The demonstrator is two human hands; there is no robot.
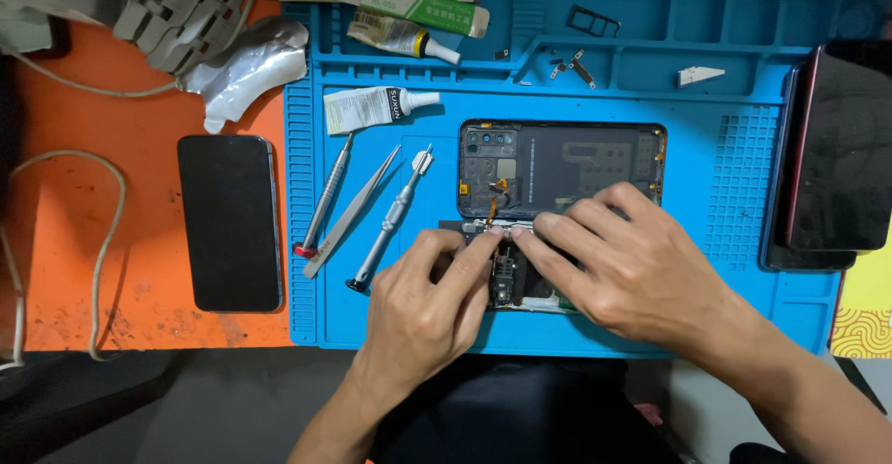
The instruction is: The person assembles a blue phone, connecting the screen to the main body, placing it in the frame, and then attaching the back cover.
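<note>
An opened phone lies on a blue work mat (725, 213). Its dark back half (567, 162), with the camera cluster at the left, lies farther from me, joined by a thin orange flex to the nearer body (506, 278), which my hands mostly cover. My left hand (432, 297) and my right hand (623, 260) meet over the near body's upper edge. Their fingertips pinch a small metal part there. What lies under the palms is hidden.
Two screwdrivers (390, 218) (325, 199) and tweezers (353, 211) lie left of the phone. Glue tubes (376, 108) (404, 37) sit at the mat's top left. A black phone (230, 222) rests on the orange table, more dark phones (832, 157) at right. A white cable (107, 241) loops far left.
</note>
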